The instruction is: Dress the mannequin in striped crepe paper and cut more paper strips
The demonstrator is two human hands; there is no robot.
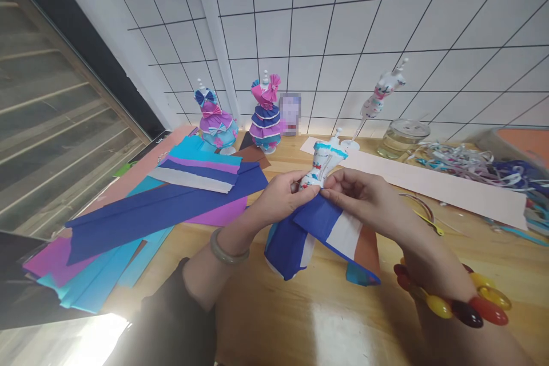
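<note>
A small white mannequin bust [323, 163] with blue and red print stands over the wooden table [326, 320] at the centre. My left hand [278, 197] is closed round its waist from the left. My right hand [364, 197] pinches a blue, white and orange crepe paper piece [330, 229] against the waist from the right. The paper hangs down like a skirt, with a blue fold [285, 249] below my left hand.
Sheets of blue, purple, teal and white crepe paper [163, 206] lie spread at the left. Two dressed mannequins [266, 114] stand at the back, a bare one [377, 100] to the right. A white paper strip [450, 189], glass jar [403, 137] and ribbon pile [467, 160] lie right.
</note>
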